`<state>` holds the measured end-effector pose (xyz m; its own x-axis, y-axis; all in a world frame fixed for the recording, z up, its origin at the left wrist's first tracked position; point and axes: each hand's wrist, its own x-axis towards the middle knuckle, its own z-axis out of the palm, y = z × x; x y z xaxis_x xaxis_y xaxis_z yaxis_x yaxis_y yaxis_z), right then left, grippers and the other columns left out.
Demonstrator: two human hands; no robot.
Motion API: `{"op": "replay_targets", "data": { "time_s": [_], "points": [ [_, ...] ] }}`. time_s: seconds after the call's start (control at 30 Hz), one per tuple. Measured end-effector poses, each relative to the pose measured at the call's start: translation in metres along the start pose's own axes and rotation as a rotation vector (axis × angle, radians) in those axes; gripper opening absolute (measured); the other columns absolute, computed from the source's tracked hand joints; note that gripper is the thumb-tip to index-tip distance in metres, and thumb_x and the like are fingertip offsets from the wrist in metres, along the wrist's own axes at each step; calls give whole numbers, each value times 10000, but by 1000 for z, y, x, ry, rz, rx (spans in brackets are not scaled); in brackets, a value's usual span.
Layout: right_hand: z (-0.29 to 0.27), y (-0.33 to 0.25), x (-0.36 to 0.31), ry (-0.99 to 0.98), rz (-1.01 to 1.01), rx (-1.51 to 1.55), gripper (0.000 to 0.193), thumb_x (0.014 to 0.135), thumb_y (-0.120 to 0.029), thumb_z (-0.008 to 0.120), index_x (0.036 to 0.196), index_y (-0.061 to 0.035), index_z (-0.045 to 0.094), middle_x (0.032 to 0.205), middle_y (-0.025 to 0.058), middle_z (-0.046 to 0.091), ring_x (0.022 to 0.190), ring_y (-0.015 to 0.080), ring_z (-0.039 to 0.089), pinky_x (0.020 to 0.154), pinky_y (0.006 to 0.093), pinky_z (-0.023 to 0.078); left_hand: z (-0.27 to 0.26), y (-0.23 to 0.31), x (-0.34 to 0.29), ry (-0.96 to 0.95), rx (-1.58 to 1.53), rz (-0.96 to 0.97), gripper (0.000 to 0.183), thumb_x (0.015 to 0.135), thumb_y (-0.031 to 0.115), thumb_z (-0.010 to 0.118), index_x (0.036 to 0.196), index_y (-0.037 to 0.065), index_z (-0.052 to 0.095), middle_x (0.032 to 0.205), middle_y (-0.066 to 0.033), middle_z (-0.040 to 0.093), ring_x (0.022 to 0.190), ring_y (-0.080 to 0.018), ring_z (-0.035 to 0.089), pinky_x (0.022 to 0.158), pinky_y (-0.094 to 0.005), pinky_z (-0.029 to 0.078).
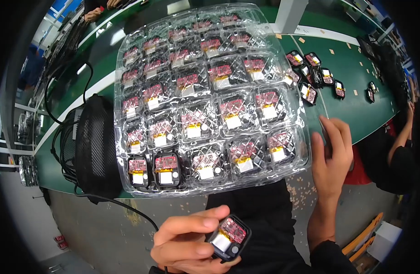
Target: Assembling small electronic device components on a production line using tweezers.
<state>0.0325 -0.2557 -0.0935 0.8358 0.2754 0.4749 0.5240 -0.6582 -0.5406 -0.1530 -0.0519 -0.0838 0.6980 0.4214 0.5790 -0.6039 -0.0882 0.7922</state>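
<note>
My left hand (187, 239) grips a small black watch-like casing (229, 237) between thumb and fingers, below the table's front edge. Its open side shows a red circuit board, yellow tape, a silver battery and a round silver part. Above it lies a clear plastic blister tray (306, 150) with rows of similar casings in its pockets. Two casings (167, 170) at the near left look uncovered; shiny clear plastic lies over many others. My right hand (331, 157) is beside the tray's right edge, thumb and fingers apart, holding nothing visible. Whether it touches the tray, I cannot tell.
Several loose casings (310, 73) lie on the green table (351, 109) to the right. A black mesh object (98, 146) with cables stands left of the tray. A white post (290, 16) rises behind. Another person's arm (403, 134) shows at far right, and other hands at the far left.
</note>
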Motion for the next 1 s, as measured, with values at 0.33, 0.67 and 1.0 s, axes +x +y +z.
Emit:
{"op": "replay_targets", "data": {
  "time_s": [0.33, 0.67, 1.0],
  "points": [
    [19, 16, 23, -15, 77, -331, 358, 907, -208, 734, 1241, -97, 668, 1361, 82, 591, 886, 284, 720, 731, 403, 551, 4, 6, 51, -95, 822, 127, 478, 736, 18, 885, 1139, 12, 628, 1268, -253, 568, 1128, -424, 673, 954, -477, 609],
    [21, 17, 25, 21, -2, -216, 279, 873, -193, 773, 1096, -69, 658, 1220, 92, 674, 955, 338, 700, 780, 400, 552, 11, 12, 62, -291, 1225, 0, 229, 734, 91, 848, 934, 35, 754, 1031, -122, 673, 1064, -341, 654, 977, -502, 517],
    [2, 17, 19, 46, 154, 88, 280, 805, -41, 806, 1002, -13, 608, 1147, 123, 698, 722, 163, 631, 660, 284, 496, 11, 8, 57, -357, 1281, 16, 355, 843, 306, 793, 1056, 22, 777, 1172, -160, 670, 1076, -361, 621, 927, -453, 506]
  ]
}}
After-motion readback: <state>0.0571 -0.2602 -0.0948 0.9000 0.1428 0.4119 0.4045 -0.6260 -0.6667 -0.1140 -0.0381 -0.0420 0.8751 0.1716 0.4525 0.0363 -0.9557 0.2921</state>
